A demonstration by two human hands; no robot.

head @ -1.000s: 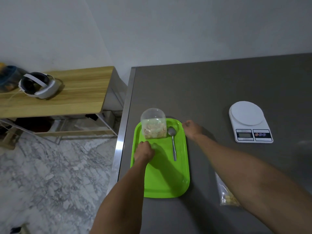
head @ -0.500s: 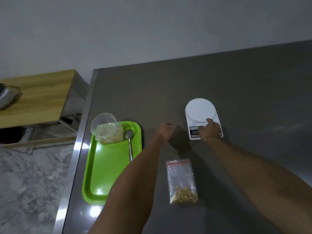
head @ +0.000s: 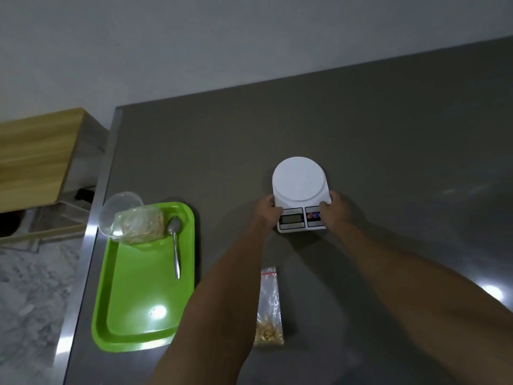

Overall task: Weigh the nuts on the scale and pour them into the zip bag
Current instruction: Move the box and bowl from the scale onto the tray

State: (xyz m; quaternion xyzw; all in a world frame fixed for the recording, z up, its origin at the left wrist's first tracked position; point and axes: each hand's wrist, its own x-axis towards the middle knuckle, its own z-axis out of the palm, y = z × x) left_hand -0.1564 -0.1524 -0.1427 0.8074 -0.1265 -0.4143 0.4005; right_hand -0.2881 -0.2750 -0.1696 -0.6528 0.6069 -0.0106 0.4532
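White scale point(head: 301, 187) gripped on both flanks, left hand point(head: 268, 211) and right hand point(head: 334, 211) curled round it; right thumb could nudge the buttons at five o'clock.

scale display point(head: 290, 218) unreadable (too blurred)

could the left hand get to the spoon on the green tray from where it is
Probably yes. The left hand grips the scale, so it must let go first. The spoon lies uncovered on the tray, and only bare counter lies between.
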